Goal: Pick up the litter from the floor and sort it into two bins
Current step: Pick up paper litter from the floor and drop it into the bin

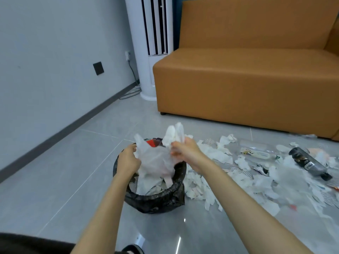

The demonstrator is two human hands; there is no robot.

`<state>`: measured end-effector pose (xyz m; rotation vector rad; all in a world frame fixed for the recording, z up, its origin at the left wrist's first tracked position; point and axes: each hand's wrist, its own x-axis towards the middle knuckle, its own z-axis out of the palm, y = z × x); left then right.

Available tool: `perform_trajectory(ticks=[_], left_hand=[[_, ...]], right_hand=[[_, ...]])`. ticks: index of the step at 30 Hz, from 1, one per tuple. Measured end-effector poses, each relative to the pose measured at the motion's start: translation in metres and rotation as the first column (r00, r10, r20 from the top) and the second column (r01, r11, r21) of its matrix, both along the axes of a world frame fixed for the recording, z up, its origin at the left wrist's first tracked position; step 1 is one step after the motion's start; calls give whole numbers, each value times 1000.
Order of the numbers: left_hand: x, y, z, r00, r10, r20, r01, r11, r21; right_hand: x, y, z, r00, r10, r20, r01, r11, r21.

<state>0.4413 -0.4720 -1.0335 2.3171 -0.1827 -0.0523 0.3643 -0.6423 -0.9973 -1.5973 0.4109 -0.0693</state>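
Note:
A bin lined with a black bag (156, 200) stands on the floor in front of me, holding white paper and a red scrap. Over its mouth my left hand (128, 160) grips one side of a translucent white plastic bag (156, 160). My right hand (185, 151) grips the bag's other side together with crumpled white tissue (174, 134) that sticks up above the fingers. A pile of white tissues (200, 187) lies beside the bin on the right. A clear plastic bottle (256, 151) and a dark bottle (310, 164) lie among paper scraps further right.
An orange sofa (238, 79) stands behind the litter on the right. A white tower air conditioner (148, 52) with a cable is in the corner. The grey wall (55, 61) runs along the left. Only one bin is in view.

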Motion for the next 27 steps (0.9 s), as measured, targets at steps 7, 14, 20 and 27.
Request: perform_trajectory(ticks=[7, 14, 20, 27], left_hand=[[0, -7, 1, 994, -108, -14, 108, 994, -32], [0, -18, -17, 948, -270, -171, 286, 955, 80], [-2, -22, -32, 879, -369, -302, 443, 866, 230], [-9, -34, -53, 837, -441, -324, 545, 726, 419]], right_hand=[[-1, 19, -57, 937, 286, -199, -319, 471, -823], [3, 30, -62, 821, 364, -439, -564, 399, -723], [-6, 5, -41, 959, 232, -161, -250, 431, -867], [-11, -20, -73, 971, 159, -177, -238, 641, -729]])
